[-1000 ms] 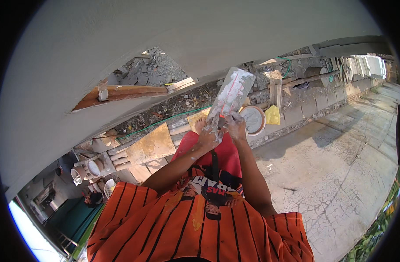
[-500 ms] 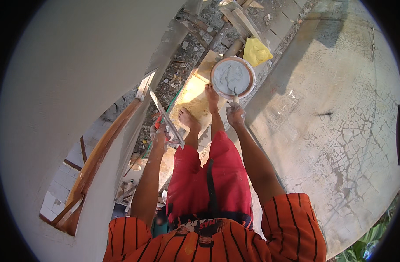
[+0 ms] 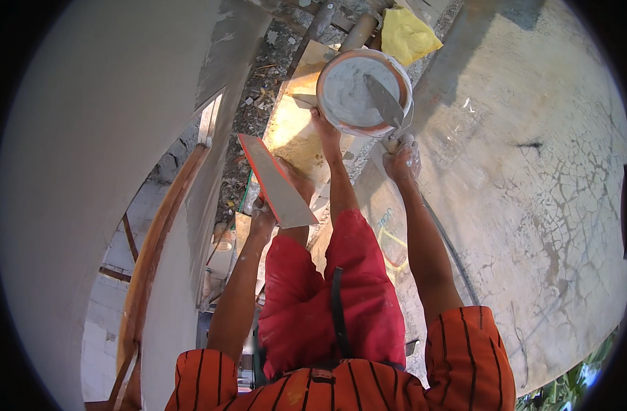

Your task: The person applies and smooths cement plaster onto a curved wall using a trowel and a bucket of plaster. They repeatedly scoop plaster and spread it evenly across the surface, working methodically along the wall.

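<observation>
Currently grasping a plastering float (image 3: 279, 185) at ten o'clock in the left hand (image 3: 261, 218) and a pointed trowel (image 3: 383, 99) in the right hand (image 3: 404, 162), over the bucket (image 3: 358, 129) at one; judging by the smooth wall (image 3: 74, 185) at nine, seemingly well advanced, with grey mix (image 3: 346, 85) left unused.

Float (image 3: 279, 185) smooth, matt; trowel blade (image 3: 384, 101) dull metal; paste (image 3: 348, 88) matt; shorts (image 3: 365, 294) cloth; paving (image 3: 512, 198) cracked, rough.
</observation>
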Motion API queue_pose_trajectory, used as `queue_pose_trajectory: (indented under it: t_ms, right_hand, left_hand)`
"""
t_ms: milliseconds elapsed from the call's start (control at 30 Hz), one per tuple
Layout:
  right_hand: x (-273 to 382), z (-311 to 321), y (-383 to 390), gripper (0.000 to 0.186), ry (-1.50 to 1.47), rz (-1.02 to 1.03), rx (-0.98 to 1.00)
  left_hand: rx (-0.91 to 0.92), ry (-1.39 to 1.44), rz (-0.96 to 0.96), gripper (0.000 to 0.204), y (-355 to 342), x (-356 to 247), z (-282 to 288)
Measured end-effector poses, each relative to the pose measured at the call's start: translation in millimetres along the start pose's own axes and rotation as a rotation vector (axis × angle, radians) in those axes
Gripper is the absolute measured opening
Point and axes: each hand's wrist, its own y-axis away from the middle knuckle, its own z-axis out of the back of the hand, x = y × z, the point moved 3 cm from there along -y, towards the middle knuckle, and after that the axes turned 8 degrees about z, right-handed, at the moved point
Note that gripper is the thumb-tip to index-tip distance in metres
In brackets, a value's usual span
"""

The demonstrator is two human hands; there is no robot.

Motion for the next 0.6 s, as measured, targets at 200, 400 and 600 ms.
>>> queue_pose_trajectory:
  t_ms: [200,400,600]
  right_hand:
    - [-1,3,11,0.046,0.078,0.068,-0.048]
    - [60,-128,-37,0.044,-0.745,0.182,-0.193]
    - [122,-90,-38,0.021,-1.756,-0.206,0.136]
  left_hand:
    - [0.106,-0.361,-0.175,0.025,-25,7,34]
    - [0.122,-0.234,-0.110,0.021,-26,-2,35]
    - [0.231,-0.719,-0.361,0.032,-50,-24,68]
